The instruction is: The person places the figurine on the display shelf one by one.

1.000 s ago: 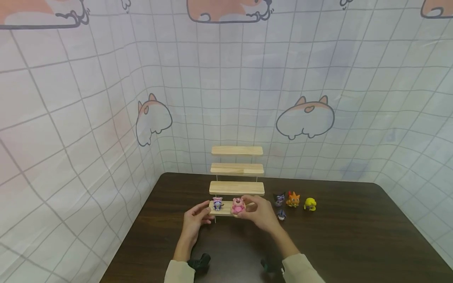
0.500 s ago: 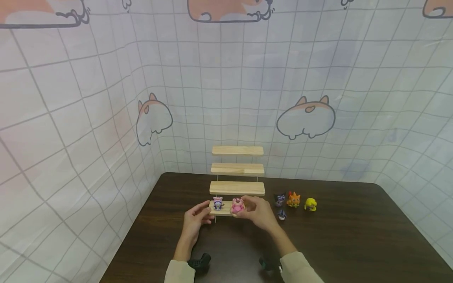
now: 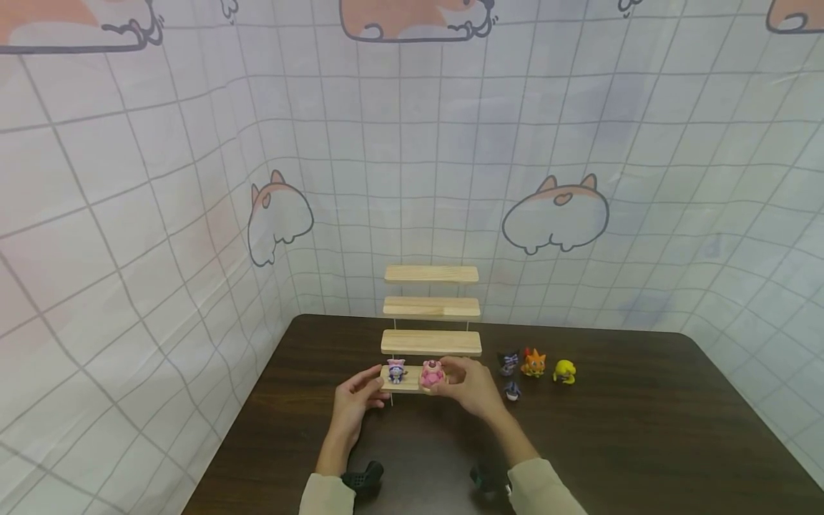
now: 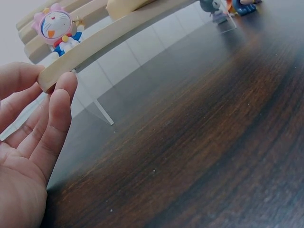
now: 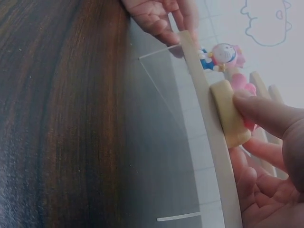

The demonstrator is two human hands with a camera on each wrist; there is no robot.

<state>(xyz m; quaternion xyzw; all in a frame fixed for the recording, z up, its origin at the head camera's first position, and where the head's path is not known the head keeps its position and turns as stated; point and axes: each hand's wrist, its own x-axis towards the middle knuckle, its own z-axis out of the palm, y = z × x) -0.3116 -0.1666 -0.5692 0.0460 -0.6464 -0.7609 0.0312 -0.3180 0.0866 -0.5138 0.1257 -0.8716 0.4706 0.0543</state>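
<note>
My left hand (image 3: 350, 404) pinches the left end of the lowest wooden shelf board (image 3: 409, 390), thumb above and fingers below, as the left wrist view shows. On that end of the board stands a small figurine in a pink hood and blue outfit (image 4: 57, 27). Farther right, a pink bear figurine (image 3: 432, 376) with a cream base (image 5: 229, 114) is held between the thumb and fingers of my right hand (image 3: 475, 390). Its base is at the board's top surface in the right wrist view. Clear supports (image 4: 104, 113) hold up the stepped shelf.
Three higher boards (image 3: 431, 342) rise behind. To the right on the dark table (image 3: 644, 415) are several figurines: an orange one (image 3: 533, 363), a yellow one (image 3: 564, 371), a dark one (image 3: 508, 363) and a small blue one (image 3: 512, 390). A patterned curtain (image 3: 418, 143) surrounds the table.
The pink bear has shifted very slightly left along the board and its head looks tipped a little. My right hand has moved with it; my left hand stays put.
</note>
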